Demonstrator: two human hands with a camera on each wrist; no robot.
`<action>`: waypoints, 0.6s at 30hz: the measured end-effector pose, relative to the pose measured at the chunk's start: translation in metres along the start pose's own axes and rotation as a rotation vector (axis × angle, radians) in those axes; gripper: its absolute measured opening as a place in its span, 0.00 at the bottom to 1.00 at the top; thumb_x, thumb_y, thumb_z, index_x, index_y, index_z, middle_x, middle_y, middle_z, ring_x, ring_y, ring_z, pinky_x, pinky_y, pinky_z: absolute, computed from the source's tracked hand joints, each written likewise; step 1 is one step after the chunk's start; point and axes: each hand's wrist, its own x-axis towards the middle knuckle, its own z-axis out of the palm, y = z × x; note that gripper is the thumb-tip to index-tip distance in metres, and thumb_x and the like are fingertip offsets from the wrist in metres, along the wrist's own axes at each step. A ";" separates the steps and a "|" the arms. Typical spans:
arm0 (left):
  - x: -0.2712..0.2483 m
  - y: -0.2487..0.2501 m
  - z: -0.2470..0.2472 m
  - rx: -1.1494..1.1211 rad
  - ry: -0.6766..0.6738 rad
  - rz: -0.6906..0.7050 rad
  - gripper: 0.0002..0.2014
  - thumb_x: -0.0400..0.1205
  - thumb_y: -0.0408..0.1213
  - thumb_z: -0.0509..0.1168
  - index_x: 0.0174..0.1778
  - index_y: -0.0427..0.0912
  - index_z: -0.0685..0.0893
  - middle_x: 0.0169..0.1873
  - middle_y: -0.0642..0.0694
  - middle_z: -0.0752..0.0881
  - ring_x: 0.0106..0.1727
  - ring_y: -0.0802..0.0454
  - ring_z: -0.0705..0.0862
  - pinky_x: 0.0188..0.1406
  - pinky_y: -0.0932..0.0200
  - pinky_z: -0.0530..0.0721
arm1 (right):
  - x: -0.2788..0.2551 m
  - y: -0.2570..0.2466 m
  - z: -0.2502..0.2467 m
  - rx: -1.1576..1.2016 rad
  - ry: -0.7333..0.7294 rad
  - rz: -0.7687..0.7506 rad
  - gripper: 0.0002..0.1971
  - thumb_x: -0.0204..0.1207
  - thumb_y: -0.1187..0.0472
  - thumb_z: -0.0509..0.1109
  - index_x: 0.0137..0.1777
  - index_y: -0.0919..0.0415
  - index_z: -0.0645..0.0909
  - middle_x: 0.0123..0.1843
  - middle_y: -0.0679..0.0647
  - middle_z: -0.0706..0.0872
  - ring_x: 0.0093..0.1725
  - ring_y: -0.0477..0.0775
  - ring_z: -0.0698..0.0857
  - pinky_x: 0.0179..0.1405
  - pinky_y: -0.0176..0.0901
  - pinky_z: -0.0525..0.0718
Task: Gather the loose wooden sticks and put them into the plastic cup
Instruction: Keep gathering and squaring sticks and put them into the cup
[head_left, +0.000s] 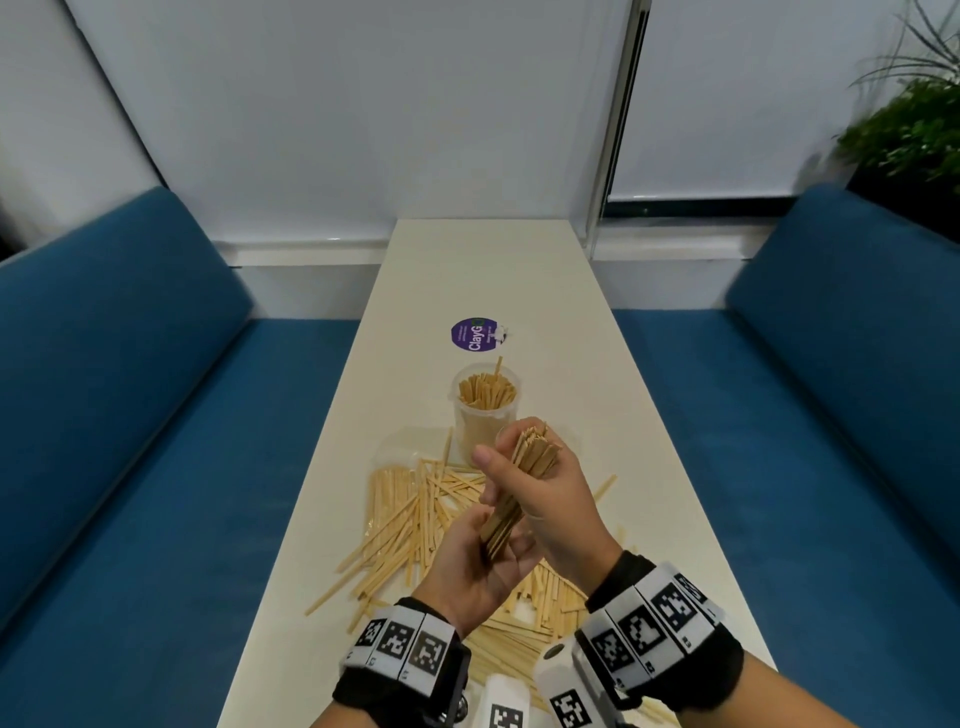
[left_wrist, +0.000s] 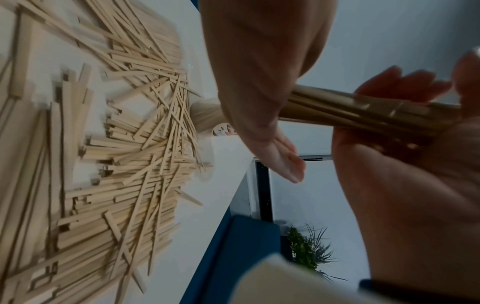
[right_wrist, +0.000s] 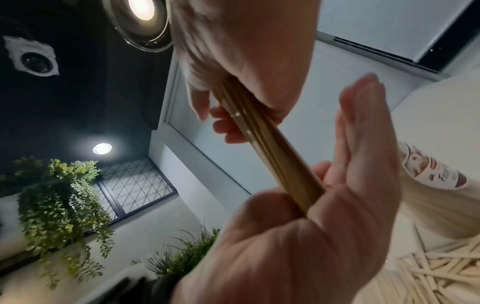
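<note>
A clear plastic cup (head_left: 485, 410), packed with upright sticks, stands on the narrow white table (head_left: 483, 280). Just in front of it my right hand (head_left: 519, 457) grips the upper part of a bundle of wooden sticks (head_left: 501, 530), held slanted above the table. The bundle's lower end butts into the palm of my left hand (head_left: 483, 561), whose fingers (right_wrist: 363, 123) are straight. Loose sticks (head_left: 405, 514) lie heaped below and to the left of both hands. The left wrist view shows the right hand's fingers (left_wrist: 402, 82) curled over the bundle (left_wrist: 350, 109).
A purple round sticker (head_left: 474, 335) lies on the table beyond the cup. Blue benches (head_left: 130, 389) flank the table on both sides. A potted plant (head_left: 904, 130) stands at the back right. Clear plastic wrap (head_left: 395, 447) lies under the pile's far left part.
</note>
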 end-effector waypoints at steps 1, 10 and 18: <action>0.000 0.000 0.001 0.000 -0.007 0.008 0.14 0.75 0.34 0.58 0.49 0.30 0.84 0.39 0.31 0.89 0.39 0.41 0.91 0.46 0.44 0.87 | 0.000 0.002 0.001 -0.002 0.002 0.006 0.10 0.70 0.61 0.77 0.37 0.59 0.77 0.24 0.56 0.77 0.25 0.51 0.78 0.33 0.40 0.81; 0.000 0.003 0.002 0.062 0.051 -0.047 0.12 0.72 0.31 0.64 0.50 0.31 0.80 0.43 0.35 0.84 0.42 0.45 0.85 0.39 0.52 0.88 | -0.001 -0.001 0.005 0.124 0.051 0.117 0.23 0.72 0.44 0.68 0.23 0.57 0.67 0.19 0.50 0.63 0.20 0.49 0.63 0.22 0.37 0.68; -0.002 0.007 0.008 -0.009 0.003 0.013 0.19 0.74 0.48 0.64 0.48 0.34 0.89 0.48 0.36 0.81 0.53 0.43 0.82 0.48 0.53 0.86 | -0.005 0.008 0.007 -0.098 -0.090 0.044 0.27 0.66 0.43 0.75 0.29 0.70 0.75 0.26 0.66 0.78 0.29 0.59 0.78 0.41 0.47 0.81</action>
